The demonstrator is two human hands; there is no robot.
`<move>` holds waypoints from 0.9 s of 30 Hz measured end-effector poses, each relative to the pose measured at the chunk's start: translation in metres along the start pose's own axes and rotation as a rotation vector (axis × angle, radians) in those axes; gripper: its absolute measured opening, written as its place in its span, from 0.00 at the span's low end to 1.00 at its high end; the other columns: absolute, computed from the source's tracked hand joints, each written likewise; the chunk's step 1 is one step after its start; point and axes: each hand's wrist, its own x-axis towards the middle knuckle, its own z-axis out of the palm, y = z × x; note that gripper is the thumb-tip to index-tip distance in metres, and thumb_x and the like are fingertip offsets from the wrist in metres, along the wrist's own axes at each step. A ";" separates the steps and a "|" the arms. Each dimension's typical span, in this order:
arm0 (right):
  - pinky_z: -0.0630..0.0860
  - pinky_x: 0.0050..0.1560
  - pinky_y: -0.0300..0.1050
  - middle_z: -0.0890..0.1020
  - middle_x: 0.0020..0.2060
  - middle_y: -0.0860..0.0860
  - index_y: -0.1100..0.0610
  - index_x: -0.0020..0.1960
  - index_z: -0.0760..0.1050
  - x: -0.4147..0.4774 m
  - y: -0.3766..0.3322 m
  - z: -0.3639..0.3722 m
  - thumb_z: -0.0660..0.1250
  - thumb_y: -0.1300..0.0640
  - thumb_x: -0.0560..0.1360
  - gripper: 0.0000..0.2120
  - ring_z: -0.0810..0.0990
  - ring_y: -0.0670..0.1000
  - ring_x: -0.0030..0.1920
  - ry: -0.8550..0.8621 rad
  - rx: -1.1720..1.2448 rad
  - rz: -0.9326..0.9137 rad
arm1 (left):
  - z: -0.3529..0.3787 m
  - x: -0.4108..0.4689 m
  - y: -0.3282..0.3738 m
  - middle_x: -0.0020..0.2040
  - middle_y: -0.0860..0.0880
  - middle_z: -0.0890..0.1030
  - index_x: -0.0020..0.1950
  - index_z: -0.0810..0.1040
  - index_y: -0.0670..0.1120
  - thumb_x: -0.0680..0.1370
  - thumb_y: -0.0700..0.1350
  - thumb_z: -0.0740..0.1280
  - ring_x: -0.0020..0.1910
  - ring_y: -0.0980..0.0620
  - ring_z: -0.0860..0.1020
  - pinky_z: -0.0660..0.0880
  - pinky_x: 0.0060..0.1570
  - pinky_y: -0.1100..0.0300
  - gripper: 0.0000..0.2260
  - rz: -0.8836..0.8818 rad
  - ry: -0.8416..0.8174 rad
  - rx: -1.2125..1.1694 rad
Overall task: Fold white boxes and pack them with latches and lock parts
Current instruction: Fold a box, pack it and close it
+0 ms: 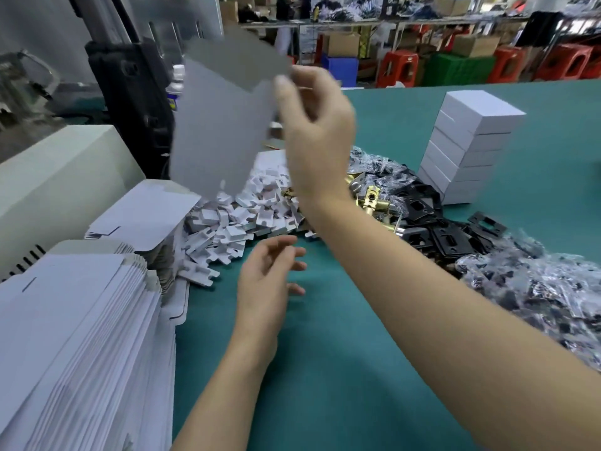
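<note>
My right hand [317, 131] is raised above the table and pinches the edge of a flat, unfolded box blank [221, 122], whose grey inner side faces me. My left hand [268, 284] hovers low over the green table [325, 369] with relaxed, spread fingers, holding nothing. A tall stack of flat white box blanks [74, 336] lies at my left. Folded white boxes [468, 148] stand stacked at the far right. Brass latches [374, 198] lie behind my right wrist, partly hidden by it.
A heap of small white card inserts [237, 216] lies in the middle. Black plates [445, 229] and bagged parts [546, 288] spread along the right. A beige machine [55, 187] and a black stand [136, 99] are at the left. Shelves and red stools are far behind.
</note>
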 end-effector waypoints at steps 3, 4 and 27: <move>0.77 0.40 0.44 0.82 0.39 0.46 0.55 0.49 0.80 -0.011 -0.003 -0.059 0.66 0.59 0.82 0.05 0.79 0.44 0.39 0.086 0.085 0.144 | -0.005 0.004 0.005 0.42 0.55 0.86 0.53 0.81 0.45 0.85 0.35 0.61 0.43 0.54 0.82 0.79 0.35 0.62 0.10 -0.065 0.104 -0.156; 0.75 0.41 0.44 0.82 0.39 0.45 0.53 0.49 0.80 -0.017 -0.001 -0.077 0.66 0.58 0.82 0.06 0.78 0.43 0.39 0.094 0.105 0.215 | -0.006 0.006 0.007 0.46 0.52 0.86 0.55 0.80 0.43 0.86 0.37 0.61 0.46 0.51 0.82 0.79 0.40 0.58 0.08 -0.084 0.097 -0.195; 0.73 0.64 0.46 0.76 0.56 0.44 0.52 0.63 0.82 -0.103 0.027 -0.142 0.66 0.45 0.81 0.16 0.74 0.45 0.62 -0.294 -0.554 0.002 | 0.010 -0.026 0.020 0.58 0.46 0.88 0.59 0.87 0.59 0.62 0.74 0.78 0.55 0.48 0.87 0.83 0.49 0.56 0.31 -0.437 -0.609 -0.224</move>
